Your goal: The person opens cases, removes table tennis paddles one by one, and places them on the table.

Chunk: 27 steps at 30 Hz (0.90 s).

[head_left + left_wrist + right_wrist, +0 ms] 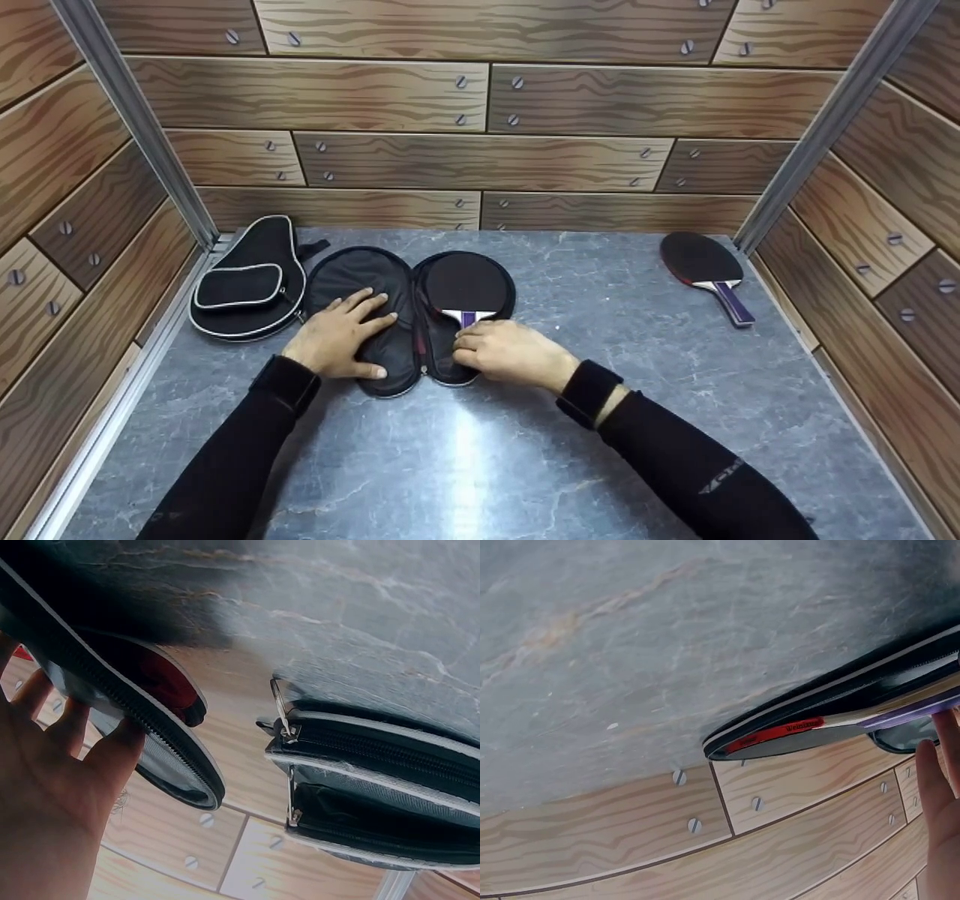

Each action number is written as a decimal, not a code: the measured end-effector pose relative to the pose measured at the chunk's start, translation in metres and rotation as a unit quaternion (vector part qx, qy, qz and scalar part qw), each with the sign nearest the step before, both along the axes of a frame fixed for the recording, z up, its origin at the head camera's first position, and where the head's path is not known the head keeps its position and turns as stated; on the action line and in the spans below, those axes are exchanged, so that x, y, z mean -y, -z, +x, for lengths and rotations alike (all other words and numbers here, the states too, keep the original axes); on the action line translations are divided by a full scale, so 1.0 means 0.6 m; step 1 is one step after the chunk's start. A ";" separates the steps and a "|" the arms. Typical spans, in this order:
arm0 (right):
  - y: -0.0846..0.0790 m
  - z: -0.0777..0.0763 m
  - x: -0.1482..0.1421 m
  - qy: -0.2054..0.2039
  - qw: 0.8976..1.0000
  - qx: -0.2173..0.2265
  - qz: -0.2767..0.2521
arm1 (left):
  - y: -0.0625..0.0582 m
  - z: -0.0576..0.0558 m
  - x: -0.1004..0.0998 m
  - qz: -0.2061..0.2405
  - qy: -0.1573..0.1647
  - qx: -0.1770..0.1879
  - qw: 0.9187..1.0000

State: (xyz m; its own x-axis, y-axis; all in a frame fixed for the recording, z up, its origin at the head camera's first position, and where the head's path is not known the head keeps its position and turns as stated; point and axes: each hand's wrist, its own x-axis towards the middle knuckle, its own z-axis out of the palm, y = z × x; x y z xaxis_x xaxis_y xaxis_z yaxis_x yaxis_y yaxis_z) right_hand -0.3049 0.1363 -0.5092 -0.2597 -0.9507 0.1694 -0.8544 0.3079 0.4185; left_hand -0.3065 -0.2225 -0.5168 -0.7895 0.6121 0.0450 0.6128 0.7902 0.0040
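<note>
A black paddle case [356, 270] lies unzipped and spread flat, its two halves side by side. My left hand [337, 337] rests on the left half with its fingers spread. On the right half lies a table tennis paddle [466, 281], black face up, with a purple and white handle. My right hand [510, 352] grips that handle near its lower end, covering most of it. The right wrist view shows the paddle's red edge [780, 733] inside the case's rim [817, 690] and the fingers [934, 780] at the purple handle.
A second black case [247, 289] with white piping and a small front pocket lies at the far left. Another paddle [701, 259] with a purple handle lies at the back right. Wood-patterned walls [480, 157] enclose the grey marbled tabletop [600, 337] at the back and sides.
</note>
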 end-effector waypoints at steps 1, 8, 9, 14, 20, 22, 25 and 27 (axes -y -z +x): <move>-0.002 0.000 -0.001 0.002 1.000 0.000 -0.001 | 0.001 0.000 0.000 0.000 0.000 -0.001 1.000; -0.013 -0.002 -0.010 0.014 1.000 -0.005 0.002 | 0.003 -0.002 0.001 0.000 0.001 0.002 1.000; -0.014 -0.002 -0.011 0.015 1.000 -0.007 0.002 | 0.003 -0.002 0.001 -0.001 0.001 0.002 1.000; -0.021 -0.005 -0.013 0.018 0.999 -0.018 -0.019 | 0.003 -0.002 0.001 0.002 0.001 0.006 1.000; -0.030 -0.007 -0.014 0.040 0.997 -0.018 -0.058 | 0.002 -0.002 0.001 0.003 0.000 0.008 1.000; -0.034 -0.008 -0.016 0.051 0.996 -0.014 -0.066 | 0.003 -0.002 0.001 0.003 0.000 0.008 1.000; -0.039 -0.011 -0.020 0.062 0.995 -0.003 -0.082 | 0.003 -0.001 0.001 0.002 0.001 0.005 1.000; -0.043 -0.014 -0.023 0.066 0.993 0.008 -0.098 | 0.003 -0.001 0.001 0.002 0.002 0.002 1.000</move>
